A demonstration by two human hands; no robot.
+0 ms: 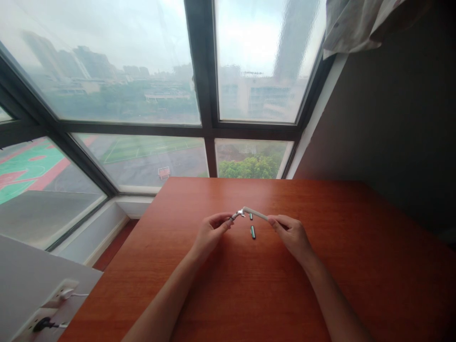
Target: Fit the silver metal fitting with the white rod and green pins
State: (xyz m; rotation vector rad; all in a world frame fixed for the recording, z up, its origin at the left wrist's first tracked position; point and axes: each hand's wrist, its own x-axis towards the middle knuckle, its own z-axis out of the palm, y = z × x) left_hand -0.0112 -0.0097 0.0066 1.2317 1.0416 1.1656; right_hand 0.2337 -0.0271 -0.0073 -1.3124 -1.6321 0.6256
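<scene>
My left hand (213,232) is closed around the dark grip of a razor handle (238,214), whose shiny head end points right. Between the fingers of my right hand (292,236) is a pale toothbrush (257,213), slanting up to the left. Its head meets or nearly meets the razor handle's metal end; I cannot tell whether they touch. Below this spot a razor cartridge (252,232) with a green and white face lies on the table. A second cartridge (251,216) lies just behind it, partly covered by the toothbrush.
The reddish-brown wooden table (228,294) spreads beneath both forearms. Large windows (245,156) with dark frames stand beyond its far edge. At lower left are wall sockets (46,318) with plugs and cables. A pale cloth (356,28) hangs at upper right beside a dark wall.
</scene>
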